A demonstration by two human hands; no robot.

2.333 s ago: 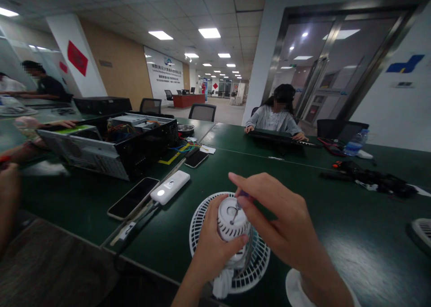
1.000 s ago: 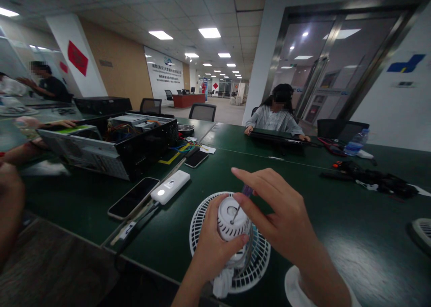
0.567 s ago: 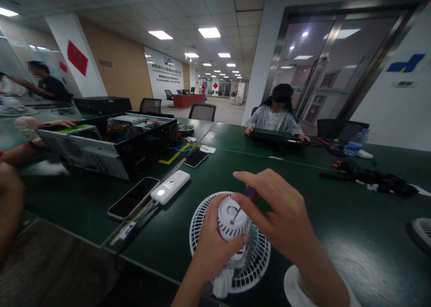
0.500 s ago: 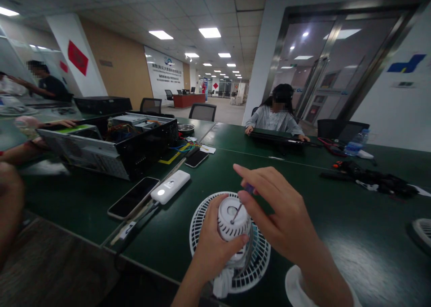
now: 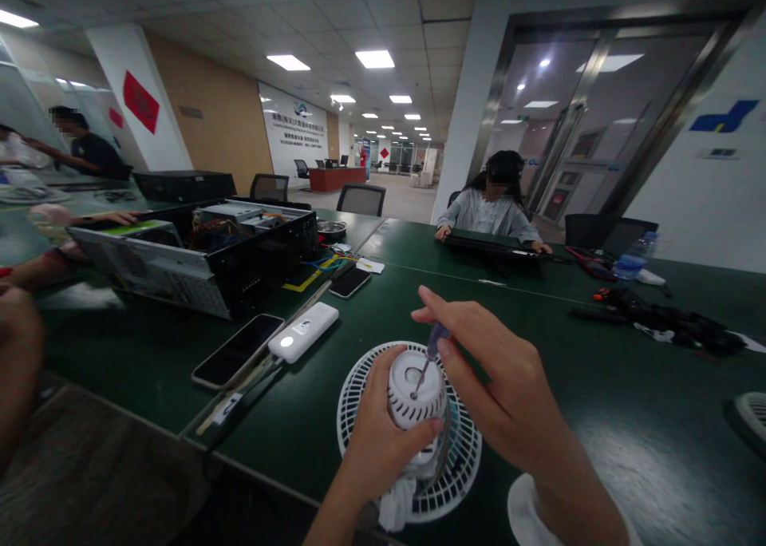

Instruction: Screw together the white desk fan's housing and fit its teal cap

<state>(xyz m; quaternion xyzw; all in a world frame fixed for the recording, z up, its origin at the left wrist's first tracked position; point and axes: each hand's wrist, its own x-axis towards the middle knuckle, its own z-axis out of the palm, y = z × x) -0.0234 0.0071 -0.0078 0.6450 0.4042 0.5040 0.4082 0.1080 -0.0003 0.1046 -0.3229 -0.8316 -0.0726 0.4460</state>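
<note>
A small white fan (image 5: 412,428) lies grille-down on the green table, with the back of its round motor housing facing up. My left hand (image 5: 383,430) is wrapped around that housing, thumb on the near side and fingers on the far left. Between the thumb and fingers of my right hand (image 5: 503,378) is a screwdriver (image 5: 436,340) with a translucent purple handle. Its thin shaft slants down to a screw hole in the housing's top, and the tip meets it there. The round grille (image 5: 463,482) spreads out beneath the housing.
Left of the fan lie a phone (image 5: 238,351), a white power bank (image 5: 304,332) and another phone (image 5: 350,282). An opened computer case (image 5: 239,267) stands farther left, near another person's hands. Across the table a person (image 5: 491,203) holds a flat black panel. A water bottle (image 5: 635,256) stands at right.
My right fingers have shifted on the screwdriver, showing more of its purple handle. The tip stays at the hole, and my left hand keeps its grip on the fan.
</note>
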